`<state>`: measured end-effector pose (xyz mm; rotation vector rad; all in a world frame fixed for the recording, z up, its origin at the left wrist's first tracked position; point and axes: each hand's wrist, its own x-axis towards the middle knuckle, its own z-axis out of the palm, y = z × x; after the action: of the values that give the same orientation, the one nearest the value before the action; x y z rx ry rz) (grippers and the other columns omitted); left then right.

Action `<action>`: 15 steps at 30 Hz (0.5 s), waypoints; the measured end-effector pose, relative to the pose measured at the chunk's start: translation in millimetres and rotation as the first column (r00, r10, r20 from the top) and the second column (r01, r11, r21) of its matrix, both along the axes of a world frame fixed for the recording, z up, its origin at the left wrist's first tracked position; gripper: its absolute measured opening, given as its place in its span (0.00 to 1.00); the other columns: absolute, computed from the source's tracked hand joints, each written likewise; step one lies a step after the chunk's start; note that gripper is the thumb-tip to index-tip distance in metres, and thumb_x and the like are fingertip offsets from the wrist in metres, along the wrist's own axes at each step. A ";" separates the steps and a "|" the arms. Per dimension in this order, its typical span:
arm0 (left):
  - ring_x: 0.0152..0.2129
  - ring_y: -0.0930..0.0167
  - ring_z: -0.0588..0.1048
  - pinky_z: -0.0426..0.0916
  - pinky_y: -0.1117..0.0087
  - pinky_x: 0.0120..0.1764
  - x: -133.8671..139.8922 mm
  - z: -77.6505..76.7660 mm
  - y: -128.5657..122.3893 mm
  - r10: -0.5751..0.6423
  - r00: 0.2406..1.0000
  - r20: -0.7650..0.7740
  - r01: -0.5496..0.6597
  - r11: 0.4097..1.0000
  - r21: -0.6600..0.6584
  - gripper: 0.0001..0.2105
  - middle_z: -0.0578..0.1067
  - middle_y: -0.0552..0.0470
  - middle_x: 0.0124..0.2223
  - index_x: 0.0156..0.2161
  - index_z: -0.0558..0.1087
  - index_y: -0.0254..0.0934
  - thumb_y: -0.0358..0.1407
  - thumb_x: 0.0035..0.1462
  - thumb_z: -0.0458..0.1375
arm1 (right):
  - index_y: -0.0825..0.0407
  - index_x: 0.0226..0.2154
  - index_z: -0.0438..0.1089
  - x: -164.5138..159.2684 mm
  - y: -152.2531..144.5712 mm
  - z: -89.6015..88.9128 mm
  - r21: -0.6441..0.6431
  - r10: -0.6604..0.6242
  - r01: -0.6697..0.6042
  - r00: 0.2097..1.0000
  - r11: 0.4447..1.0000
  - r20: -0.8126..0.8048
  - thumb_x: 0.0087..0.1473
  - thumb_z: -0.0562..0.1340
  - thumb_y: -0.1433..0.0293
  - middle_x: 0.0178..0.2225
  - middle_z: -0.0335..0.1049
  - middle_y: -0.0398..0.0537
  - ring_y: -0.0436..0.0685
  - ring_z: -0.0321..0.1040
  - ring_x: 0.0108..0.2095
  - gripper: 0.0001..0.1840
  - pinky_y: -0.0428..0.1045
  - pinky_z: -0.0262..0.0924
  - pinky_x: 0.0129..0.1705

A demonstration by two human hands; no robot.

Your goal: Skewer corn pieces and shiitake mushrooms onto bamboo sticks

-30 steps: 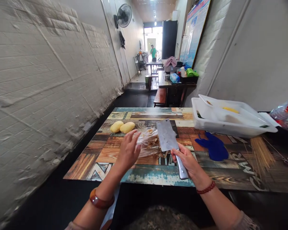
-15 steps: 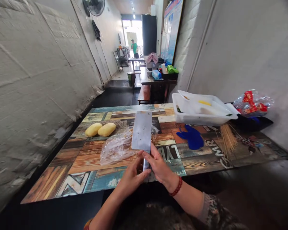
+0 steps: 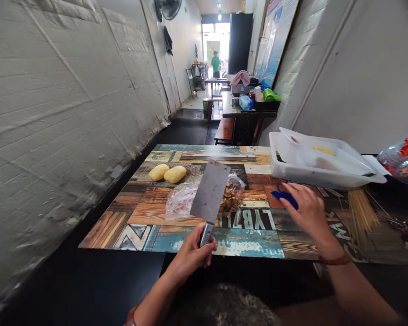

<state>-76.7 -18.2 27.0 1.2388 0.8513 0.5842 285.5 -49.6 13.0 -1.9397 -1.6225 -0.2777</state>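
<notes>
My left hand (image 3: 196,248) is wrapped round the handle of a cleaver (image 3: 211,190). Its broad blade points up and away, tilted to the right, above the table. My right hand (image 3: 304,208) lies over a dark blue cloth (image 3: 285,197), with thumb and fingers apart. The hand hides much of the cloth; whether it grips it is unclear. Beyond the blade to the left, two peeled potatoes (image 3: 167,173) rest side by side. A clear plastic bag (image 3: 182,201) and a heap of brown peelings (image 3: 231,199) lie partly behind the blade.
A white plastic tub (image 3: 299,171) with a tilted lid and a yellow piece stands at the back right. Thin wooden skewers (image 3: 362,210) and a red-and-clear package (image 3: 403,156) lie farther right. Another table with a bench (image 3: 224,130) and a person in green (image 3: 216,64) are beyond.
My right hand has let go of the cleaver and moved right onto the blue cloth. The left hand now holds the cleaver alone, its blade tilted more. The view has turned left.
</notes>
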 end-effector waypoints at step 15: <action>0.11 0.80 0.58 0.51 0.78 0.14 -22.0 -3.4 -6.3 0.071 0.997 0.009 -0.070 0.994 -0.089 0.23 0.61 0.65 0.20 0.50 0.63 0.38 0.49 0.56 0.60 | 0.49 0.45 0.77 19.2 -0.9 -42.2 0.043 0.047 -0.036 0.957 0.998 -0.286 0.59 0.57 0.62 0.45 0.78 0.53 0.64 0.72 0.46 0.17 0.61 0.64 0.51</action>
<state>-98.7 -24.5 23.6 1.1271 0.9045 0.6033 304.7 -50.5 -29.2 -1.8186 -1.4538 -0.0067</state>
